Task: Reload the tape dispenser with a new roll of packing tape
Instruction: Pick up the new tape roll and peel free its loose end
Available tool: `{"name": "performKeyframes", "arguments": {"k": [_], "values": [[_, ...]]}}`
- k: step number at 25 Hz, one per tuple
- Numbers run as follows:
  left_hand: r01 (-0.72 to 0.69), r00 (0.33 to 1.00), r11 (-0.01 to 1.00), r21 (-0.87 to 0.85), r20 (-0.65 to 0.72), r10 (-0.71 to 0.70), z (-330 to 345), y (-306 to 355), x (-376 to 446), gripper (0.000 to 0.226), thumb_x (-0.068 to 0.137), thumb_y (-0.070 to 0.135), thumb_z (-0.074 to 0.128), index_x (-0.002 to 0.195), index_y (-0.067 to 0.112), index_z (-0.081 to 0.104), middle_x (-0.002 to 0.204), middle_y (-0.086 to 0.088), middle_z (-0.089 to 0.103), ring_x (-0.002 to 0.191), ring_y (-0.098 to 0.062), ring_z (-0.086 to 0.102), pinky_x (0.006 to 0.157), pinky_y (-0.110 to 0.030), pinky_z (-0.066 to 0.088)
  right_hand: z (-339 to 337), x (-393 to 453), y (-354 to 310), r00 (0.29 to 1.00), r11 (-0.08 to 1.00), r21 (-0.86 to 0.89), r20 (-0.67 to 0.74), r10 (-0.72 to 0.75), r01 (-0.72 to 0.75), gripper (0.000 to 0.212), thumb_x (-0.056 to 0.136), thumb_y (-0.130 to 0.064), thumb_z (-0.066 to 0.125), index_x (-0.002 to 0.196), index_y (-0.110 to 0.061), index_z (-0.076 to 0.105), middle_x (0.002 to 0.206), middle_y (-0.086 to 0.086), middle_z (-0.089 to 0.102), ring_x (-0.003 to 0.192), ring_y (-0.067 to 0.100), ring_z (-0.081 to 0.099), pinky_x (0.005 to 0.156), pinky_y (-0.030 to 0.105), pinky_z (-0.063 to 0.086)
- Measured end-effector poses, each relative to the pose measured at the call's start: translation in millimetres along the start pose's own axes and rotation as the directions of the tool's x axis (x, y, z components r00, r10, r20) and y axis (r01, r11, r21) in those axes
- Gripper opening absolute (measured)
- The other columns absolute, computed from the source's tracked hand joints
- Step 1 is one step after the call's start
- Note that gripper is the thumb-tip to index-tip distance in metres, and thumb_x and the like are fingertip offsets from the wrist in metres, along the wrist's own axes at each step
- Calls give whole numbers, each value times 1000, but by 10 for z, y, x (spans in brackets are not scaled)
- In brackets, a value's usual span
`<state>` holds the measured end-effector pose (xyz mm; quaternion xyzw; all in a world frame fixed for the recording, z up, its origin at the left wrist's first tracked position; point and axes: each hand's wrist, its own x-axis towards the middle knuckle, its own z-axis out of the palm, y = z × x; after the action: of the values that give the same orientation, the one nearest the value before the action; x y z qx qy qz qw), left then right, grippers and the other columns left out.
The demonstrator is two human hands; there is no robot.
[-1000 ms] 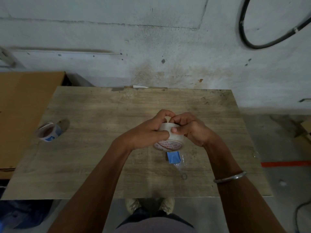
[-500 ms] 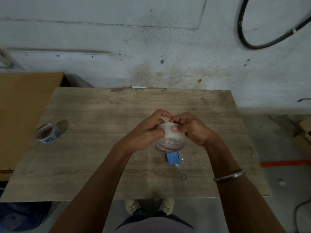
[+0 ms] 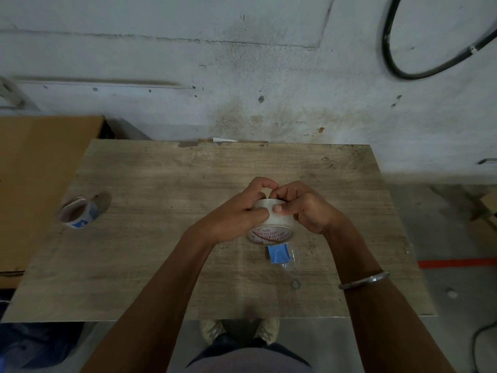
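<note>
A roll of clear packing tape (image 3: 277, 224) with a red-lettered core is held above the middle of the wooden table (image 3: 161, 189). My left hand (image 3: 236, 211) grips its left side, thumb across the top. My right hand (image 3: 304, 208) grips the right side, thumb pressed on the roll's outer face, fingertips curled at the top edge. A blue piece with clear plastic (image 3: 279, 253), possibly part of the dispenser, lies on the table just below the roll, partly hidden by it.
A nearly spent tape core (image 3: 78, 212) with a blue label lies on its side at the table's left edge. Brown cardboard (image 3: 35, 179) leans at far left. A small ring (image 3: 295, 284) lies near the front. A concrete wall stands behind the table.
The hands and the roll have stayed in place; the fingers have shifted slightly on the roll's top edge.
</note>
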<state>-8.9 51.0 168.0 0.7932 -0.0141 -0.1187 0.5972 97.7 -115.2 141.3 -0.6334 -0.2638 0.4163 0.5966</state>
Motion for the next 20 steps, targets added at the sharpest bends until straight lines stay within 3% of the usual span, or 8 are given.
{"name": "performKeyframes", "arguments": {"k": [2, 5, 7, 9, 12, 14, 18, 20], "values": [[0, 1000, 999, -34, -15, -1, -25, -38, 8, 48, 83, 20, 44, 129, 29, 44, 102, -19, 60, 90, -34, 60, 73, -43, 51, 6, -8, 11, 1000, 999, 32, -15, 7, -6, 31, 68, -25, 73, 82, 2, 69, 76, 18, 62, 69, 31, 55, 60, 31, 39], [-74, 959, 995, 60, -269, 87, -88, -95, 40, 32, 88, 19, 47, 116, 23, 61, 104, -6, 62, 96, -17, 60, 82, -29, 49, 35, -36, 46, 994, 996, 86, -106, -11, 20, 31, 73, -27, 71, 86, 1, 67, 79, 19, 58, 73, 32, 51, 64, 33, 37], [-124, 813, 983, 138, -553, 181, -177, -157, 78, 17, 91, 11, 54, 99, 17, 69, 97, 3, 65, 88, -7, 62, 78, -23, 49, 73, -70, 51, 981, 987, 152, -192, -22, 51, 25, 75, -22, 69, 87, 0, 66, 80, 17, 56, 73, 29, 51, 64, 33, 37], [-86, 712, 990, 115, -688, 142, -223, -181, 81, 16, 94, 7, 55, 86, 12, 67, 77, 6, 65, 68, -5, 59, 66, -25, 48, 105, -109, 24, 964, 964, 250, -266, -27, 96, 19, 75, -13, 64, 89, 0, 66, 80, 14, 59, 73, 25, 56, 65, 32, 41], [37, 718, 972, 232, -683, 136, -117, -180, 57, 31, 99, 11, 49, 68, 6, 52, 58, -1, 51, 53, -10, 45, 54, -30, 37, 131, -118, 20, 951, 967, 207, -298, -84, 150, 31, 68, -17, 69, 95, -1, 66, 84, 10, 65, 79, 25, 61, 65, 32, 47], [-13, 719, 958, 287, -663, 209, -36, -147, 41, 36, 98, 18, 55, 65, 5, 53, 56, -3, 52, 51, -11, 47, 52, -29, 37, 142, -117, 34, 945, 980, 128, -308, -109, 155, 40, 67, -23, 72, 98, 1, 65, 87, 12, 65, 82, 29, 60, 66, 34, 47], [-194, 737, 908, 370, -556, 384, 2, -117, 23, 3, 86, 11, 72, 85, 12, 70, 84, 5, 65, 77, -11, 61, 67, -20, 47, 117, -142, 10, 930, 983, 72, -342, -136, 170, 29, 75, -15, 73, 101, -2, 68, 88, 15, 68, 79, 26, 63, 68, 33, 52], [-225, 741, 895, 384, -529, 413, 20, -112, 0, 13, 81, 18, 79, 93, 14, 76, 90, 5, 66, 82, -11, 63, 71, -19, 49, 106, -153, 7, 933, 986, 22, -329, -146, 163, 24, 82, -9, 71, 105, -1, 68, 94, 20, 70, 81, 29, 66, 70, 39, 53]]}}
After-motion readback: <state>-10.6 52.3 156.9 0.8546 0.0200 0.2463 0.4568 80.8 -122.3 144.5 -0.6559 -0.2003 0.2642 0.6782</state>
